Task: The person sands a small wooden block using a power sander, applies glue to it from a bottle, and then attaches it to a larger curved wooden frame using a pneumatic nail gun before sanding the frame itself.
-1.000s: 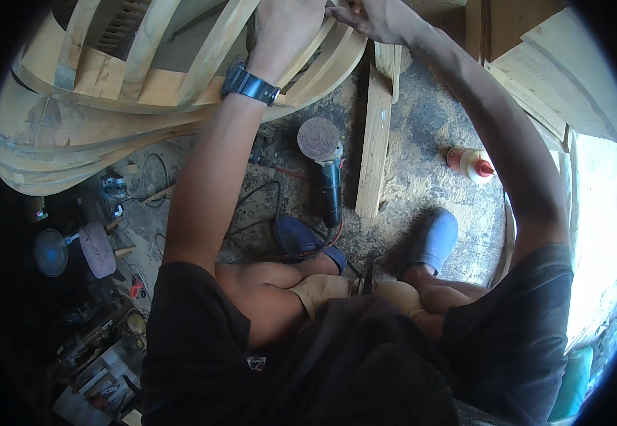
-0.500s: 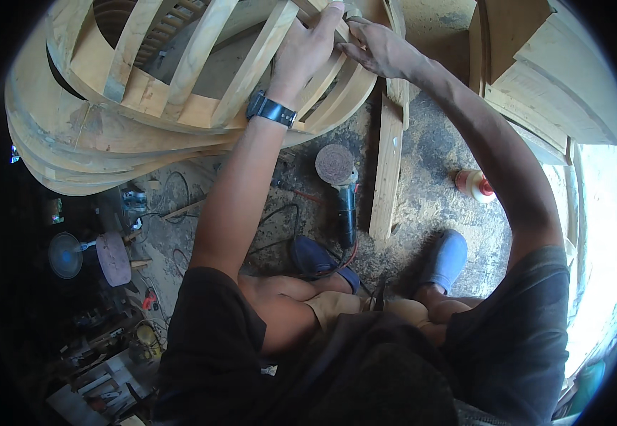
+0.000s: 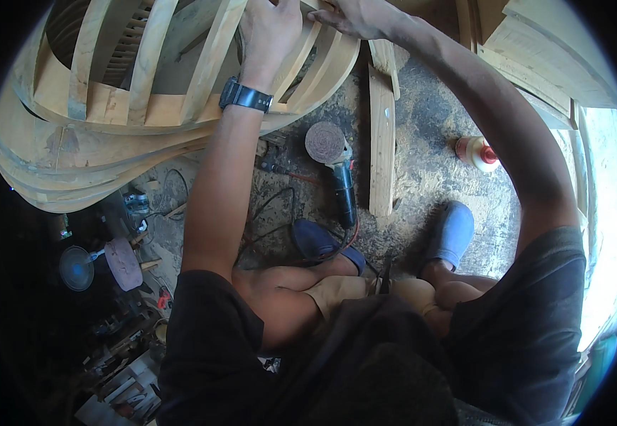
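A large curved wooden frame (image 3: 163,110) with upright slats fills the upper left. My left hand (image 3: 271,34), wearing a dark watch, reaches over its slats at the top edge. Those fingers are curled, and their tips are partly cut off by the picture's edge. Just to the right, my right hand (image 3: 356,17) is bent inward over the frame's slats, fingers drawn together. What either hand grips is too hidden to name. An angle grinder (image 3: 344,192) with a round, worn abrasive disc (image 3: 325,142) lies on the floor below the hands.
A wooden plank (image 3: 381,153) lies right of the grinder, whose cord loops near my blue clogs (image 3: 454,234). A glue bottle (image 3: 475,154) with a red cap rests under my right forearm. Curved pale wooden panels (image 3: 560,50) stand at right; a round pinkish pad (image 3: 122,264) and clutter lie left.
Both hands have moved up and left in the picture, so more of their fingers is cut off. The wooden frame has shifted left in view; the grinder lies as before.
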Motion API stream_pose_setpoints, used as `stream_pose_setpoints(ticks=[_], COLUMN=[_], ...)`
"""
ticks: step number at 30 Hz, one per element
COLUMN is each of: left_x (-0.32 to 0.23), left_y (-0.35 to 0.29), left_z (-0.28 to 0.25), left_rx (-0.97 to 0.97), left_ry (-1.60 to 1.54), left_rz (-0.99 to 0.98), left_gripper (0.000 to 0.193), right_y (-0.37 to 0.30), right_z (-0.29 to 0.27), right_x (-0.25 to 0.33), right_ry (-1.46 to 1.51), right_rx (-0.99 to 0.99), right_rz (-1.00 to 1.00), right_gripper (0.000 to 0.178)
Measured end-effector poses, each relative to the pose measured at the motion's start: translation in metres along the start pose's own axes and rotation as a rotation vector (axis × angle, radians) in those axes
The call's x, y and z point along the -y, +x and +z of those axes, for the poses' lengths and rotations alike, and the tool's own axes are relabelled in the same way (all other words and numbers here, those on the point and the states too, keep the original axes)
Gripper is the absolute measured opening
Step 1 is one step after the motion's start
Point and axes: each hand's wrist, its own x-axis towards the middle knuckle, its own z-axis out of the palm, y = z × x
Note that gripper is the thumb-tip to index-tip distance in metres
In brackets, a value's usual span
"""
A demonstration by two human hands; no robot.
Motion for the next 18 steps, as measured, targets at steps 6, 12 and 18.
stream_pose_setpoints(ticks=[6,12,18], left_x=[0.002,0.006,0.012], left_y=[-0.001,0.001,0.0], left_z=[0.003,0.001,-0.007], left_rx=[-0.081,-0.059,-0.182], left_ry=[-0.107,-0.073,0.028], left_rz=[0.132,0.136,0.239], left_gripper=[0.051,0.053,0.047], right_y=[0.0,0.0,0.008], right_z=[0.01,0.014,0.013], right_x=[-0.005,-0.005,0.005], right_ry=[0.043,0.051,0.152], right_rx=[0.004,-0.028,-0.113], right_rz=[-0.005,-0.068,-0.183], right_gripper=[0.035,0.035,0.031])
